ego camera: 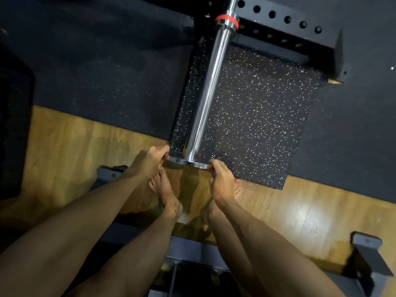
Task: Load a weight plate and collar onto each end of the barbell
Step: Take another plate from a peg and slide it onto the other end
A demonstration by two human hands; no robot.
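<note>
The chrome barbell sleeve point(205, 91) runs from the top centre down toward me, with a red ring point(226, 18) at its inner shoulder. A thin silver weight plate point(188, 163), seen almost edge-on, sits around the near tip of the sleeve. My left hand point(147, 161) grips the plate's left edge and my right hand point(221, 179) grips its right edge. No collar is in view. The rest of the sleeve is bare.
A black rack beam with holes point(285, 20) crosses the upper right. Under the sleeve lies a speckled rubber mat point(252, 116) on a wooden floor point(70, 144). My bare feet point(167, 196) stand below the plate. Grey metal frame parts point(366, 260) sit at the bottom.
</note>
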